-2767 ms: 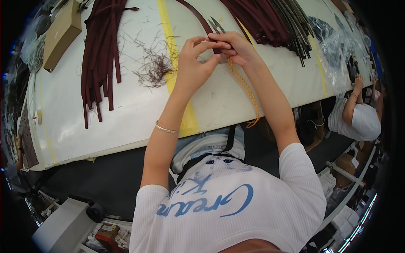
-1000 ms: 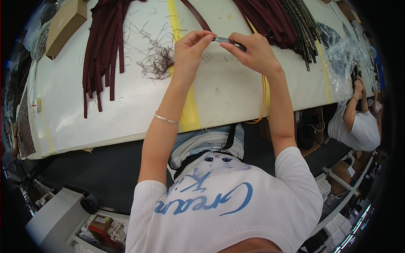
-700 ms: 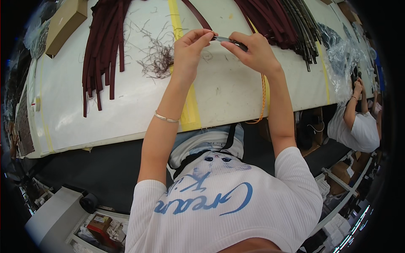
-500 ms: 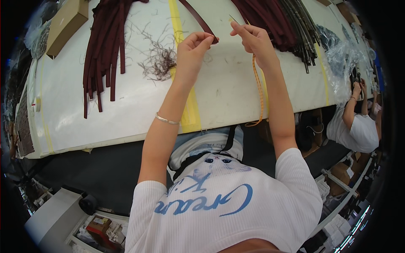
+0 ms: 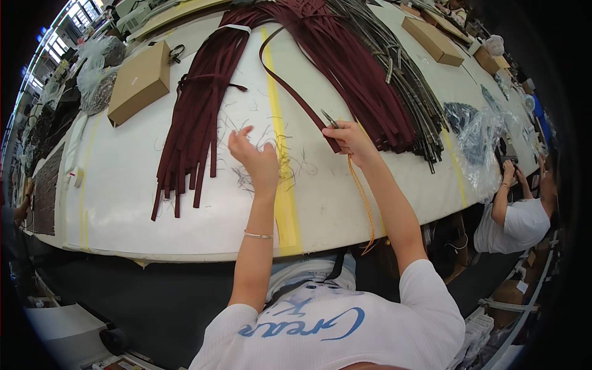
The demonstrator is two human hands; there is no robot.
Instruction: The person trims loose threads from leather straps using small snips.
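My right hand (image 5: 350,138) grips a small pair of metal snips (image 5: 329,118) together with the near end of a long dark red strap (image 5: 290,86) that runs away across the white table (image 5: 123,185). An orange cord (image 5: 365,203) hangs from that hand over the table's front edge. My left hand (image 5: 254,156) hovers with its fingers spread and nothing in it, just above a scatter of thin thread trimmings (image 5: 246,176).
A bundle of dark red straps (image 5: 197,117) lies left of my hands, a larger pile (image 5: 351,55) and grey-green straps (image 5: 401,74) to the right. Cardboard boxes (image 5: 140,81) (image 5: 433,41) sit further back. Clear plastic bags (image 5: 478,142) lie right. A seated person (image 5: 515,216) works at the right end.
My left hand let go of the strap end and moved left, opening over the trimmings. My right hand kept the snips and strap. The view tilted up, showing more of the table.
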